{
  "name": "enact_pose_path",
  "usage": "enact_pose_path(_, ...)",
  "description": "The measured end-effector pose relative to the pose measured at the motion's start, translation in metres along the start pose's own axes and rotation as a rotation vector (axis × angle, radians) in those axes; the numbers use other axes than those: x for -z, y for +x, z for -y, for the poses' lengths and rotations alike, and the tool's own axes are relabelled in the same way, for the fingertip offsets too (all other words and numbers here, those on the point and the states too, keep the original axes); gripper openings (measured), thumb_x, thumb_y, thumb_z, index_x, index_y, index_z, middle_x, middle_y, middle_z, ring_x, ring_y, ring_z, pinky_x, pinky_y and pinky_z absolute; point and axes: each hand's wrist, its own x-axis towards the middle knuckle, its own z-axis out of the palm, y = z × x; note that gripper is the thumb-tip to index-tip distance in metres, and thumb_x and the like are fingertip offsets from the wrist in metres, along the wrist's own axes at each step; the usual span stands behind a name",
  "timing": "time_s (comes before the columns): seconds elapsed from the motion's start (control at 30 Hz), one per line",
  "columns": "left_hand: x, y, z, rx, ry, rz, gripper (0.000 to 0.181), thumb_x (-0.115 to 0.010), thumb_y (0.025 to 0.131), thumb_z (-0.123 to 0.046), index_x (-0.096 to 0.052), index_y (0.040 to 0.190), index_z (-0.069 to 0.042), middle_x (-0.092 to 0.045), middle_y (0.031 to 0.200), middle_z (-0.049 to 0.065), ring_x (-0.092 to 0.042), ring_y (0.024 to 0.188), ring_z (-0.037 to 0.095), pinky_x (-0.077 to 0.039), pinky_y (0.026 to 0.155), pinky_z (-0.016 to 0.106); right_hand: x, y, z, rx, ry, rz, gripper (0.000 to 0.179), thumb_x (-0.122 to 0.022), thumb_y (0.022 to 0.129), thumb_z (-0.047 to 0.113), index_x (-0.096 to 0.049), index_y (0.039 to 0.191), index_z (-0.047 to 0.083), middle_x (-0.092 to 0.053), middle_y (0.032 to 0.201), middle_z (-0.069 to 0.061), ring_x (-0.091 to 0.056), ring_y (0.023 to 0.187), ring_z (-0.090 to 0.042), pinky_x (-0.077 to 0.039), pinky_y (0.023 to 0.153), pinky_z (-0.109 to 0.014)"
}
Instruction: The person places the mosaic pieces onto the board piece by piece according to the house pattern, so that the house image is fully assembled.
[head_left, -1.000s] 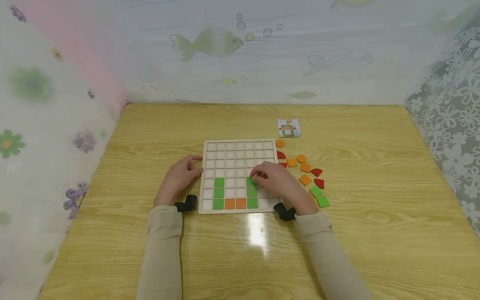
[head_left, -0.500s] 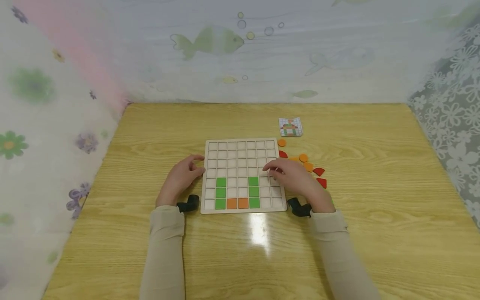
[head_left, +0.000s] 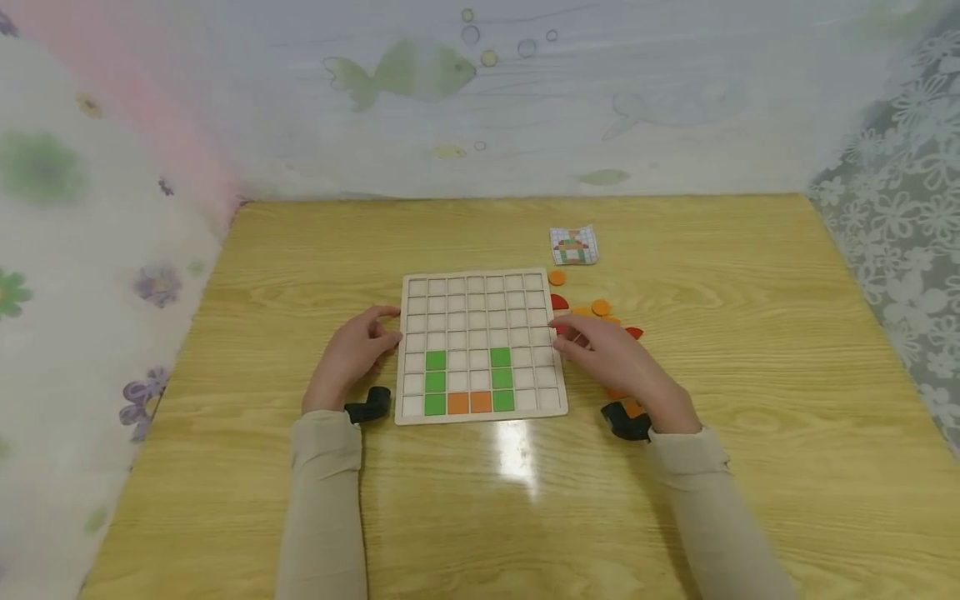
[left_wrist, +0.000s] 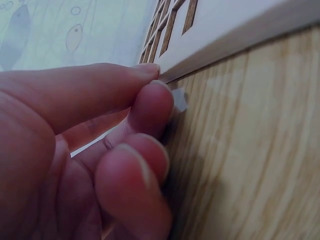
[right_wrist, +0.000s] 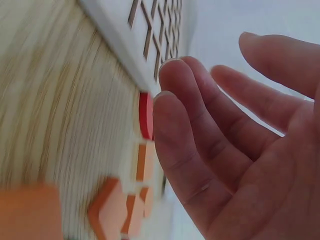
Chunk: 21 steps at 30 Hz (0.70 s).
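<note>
A wooden grid board point(head_left: 476, 317) lies flat on the table. Two columns of green squares point(head_left: 436, 382) stand in its lower cells, joined along the bottom row by two orange squares point(head_left: 469, 403). My left hand point(head_left: 347, 357) rests at the board's left edge, thumb and index fingertip touching it, the other fingers loosely bent in the left wrist view. Beside the right edge hovers my right hand point(head_left: 618, 358), its fingers relaxed and holding nothing. Near its fingertips in the right wrist view is a red piece point(right_wrist: 146, 116); the hand partly covers the loose pieces from above.
Behind the loose pieces lies a small pattern card point(head_left: 574, 246). Orange rounds point(head_left: 557, 277) and a red quarter piece point(head_left: 558, 302) sit along the board's right side. A printed wall point(head_left: 420, 125) closes off the table's far edge.
My right hand has left the upper green square of the right column and moved right, off the board to its right edge. My left hand has stayed at the left edge.
</note>
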Motion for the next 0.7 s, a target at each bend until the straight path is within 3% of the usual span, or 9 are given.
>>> enact_pose_path(0.2, 0.002, -0.002, -0.001, 0.002, -0.016, 0.006, 0.041, -0.055, 0.089, -0.029, -0.044, 0.129, -0.023, -0.053, 0.08, 0.009, -0.05, 0.057, 0.021, -0.046, 0.051, 0.031, 0.007, -0.016, -0.009, 0.01, -0.032, -0.028, 0.031, -0.049, 0.092, 0.028, -0.055, 0.119, 0.015, -0.057, 0.099, 0.003, -0.053, 0.086, -0.014, -0.043, 0.074, -0.034)
enact_pose_path(0.7, 0.003, -0.002, -0.001, 0.011, -0.036, 0.008, 0.041, -0.055, 0.089, -0.03, -0.045, 0.128, -0.024, -0.052, 0.08, 0.01, -0.051, 0.056, 0.021, -0.047, 0.05, 0.032, 0.014, -0.046, -0.033, 0.058, -0.151, 0.035, 0.026, -0.058, 0.088, 0.023, -0.059, 0.112, 0.012, -0.055, 0.091, 0.008, -0.051, 0.079, -0.009, -0.044, 0.071, -0.031)
